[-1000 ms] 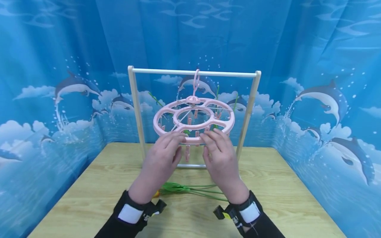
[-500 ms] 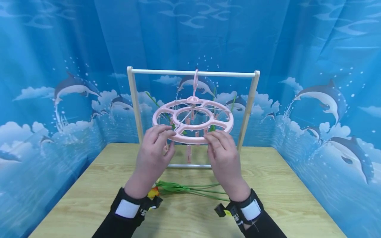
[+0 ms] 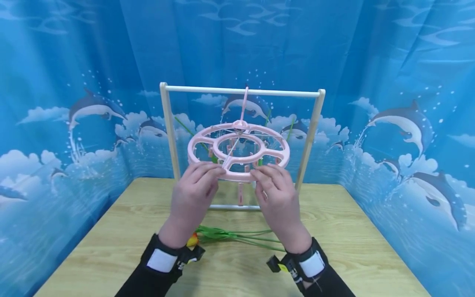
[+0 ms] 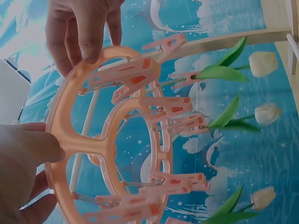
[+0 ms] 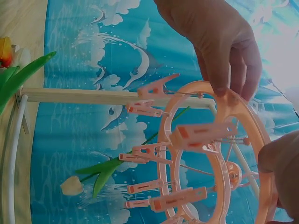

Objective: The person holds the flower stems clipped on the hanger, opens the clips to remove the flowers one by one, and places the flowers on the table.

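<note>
A pink round clip hanger (image 3: 239,177) hangs by its hook from a wooden frame's top bar. My left hand (image 3: 194,194) pinches its front rim on the left, thumb below in the head view. My right hand (image 3: 278,192) pinches the same rim farther right. Pink clothespins (image 4: 175,182) dangle beneath the ring. Some clothespins grip stems of white tulips, such as the upper tulip (image 4: 263,63) in the left wrist view and one tulip (image 5: 72,185) in the right wrist view. Flower heads behind the hands are hidden in the head view.
The wooden frame (image 3: 315,119) stands on a wood-grain table (image 3: 352,231). In front of it lie flowers with green stems (image 3: 256,237), an orange-yellow bloom (image 3: 193,240) at their left end. A blue dolphin-print curtain (image 3: 237,41) surrounds the table.
The hanger has turned slightly, its front clothespin shifting right and its hook now seen edge-on. My left hand moved left, then back right along the rim; my right hand shifted slightly right.
</note>
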A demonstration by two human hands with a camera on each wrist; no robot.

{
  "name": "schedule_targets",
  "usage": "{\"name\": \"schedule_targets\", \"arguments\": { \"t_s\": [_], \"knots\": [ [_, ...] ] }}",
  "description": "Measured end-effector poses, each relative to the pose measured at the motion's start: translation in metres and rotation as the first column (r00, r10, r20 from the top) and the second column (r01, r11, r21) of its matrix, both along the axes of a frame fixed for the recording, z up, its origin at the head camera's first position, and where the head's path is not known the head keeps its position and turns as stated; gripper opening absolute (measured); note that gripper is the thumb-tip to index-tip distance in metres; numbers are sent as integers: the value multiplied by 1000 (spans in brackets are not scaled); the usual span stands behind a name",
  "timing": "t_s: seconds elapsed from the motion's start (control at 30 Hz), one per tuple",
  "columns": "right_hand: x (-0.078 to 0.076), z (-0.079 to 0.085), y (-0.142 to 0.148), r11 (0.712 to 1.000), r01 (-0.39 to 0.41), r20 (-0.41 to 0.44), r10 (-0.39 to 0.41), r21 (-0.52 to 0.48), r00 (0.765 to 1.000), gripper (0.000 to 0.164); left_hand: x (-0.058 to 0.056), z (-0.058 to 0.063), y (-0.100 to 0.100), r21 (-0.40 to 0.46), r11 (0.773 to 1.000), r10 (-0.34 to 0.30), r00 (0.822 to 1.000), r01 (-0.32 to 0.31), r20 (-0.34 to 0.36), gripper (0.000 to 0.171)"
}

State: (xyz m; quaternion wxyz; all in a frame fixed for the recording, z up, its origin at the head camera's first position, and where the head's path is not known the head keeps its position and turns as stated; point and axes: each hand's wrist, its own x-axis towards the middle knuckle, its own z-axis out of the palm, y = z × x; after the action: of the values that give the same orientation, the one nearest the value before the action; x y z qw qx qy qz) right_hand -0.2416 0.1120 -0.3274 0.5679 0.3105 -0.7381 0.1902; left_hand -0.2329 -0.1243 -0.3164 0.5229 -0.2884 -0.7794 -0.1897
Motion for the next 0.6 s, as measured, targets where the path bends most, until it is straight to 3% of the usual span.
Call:
{"name": "schedule_targets", "arguments": {
  "t_s": [0.2, 0.37, 0.6],
  "knots": [
    [1, 1, -1, 1000, 29, -11, -29, -5, 1000, 33, 1, -1, 3, -21, 1000, -11, 1000, 10, -18, 32],
    [0, 2, 1, 999, 25, 3, -25, -30, 1000, 31, 0, 2, -2, 32, 999, -9, 1000, 9, 7, 36],
    [-2, 2, 5, 999, 25, 18, -24, -47, 1000, 31, -1, 5, -10, 78, 996, 28, 999, -32, 46, 27]
  ]
}}
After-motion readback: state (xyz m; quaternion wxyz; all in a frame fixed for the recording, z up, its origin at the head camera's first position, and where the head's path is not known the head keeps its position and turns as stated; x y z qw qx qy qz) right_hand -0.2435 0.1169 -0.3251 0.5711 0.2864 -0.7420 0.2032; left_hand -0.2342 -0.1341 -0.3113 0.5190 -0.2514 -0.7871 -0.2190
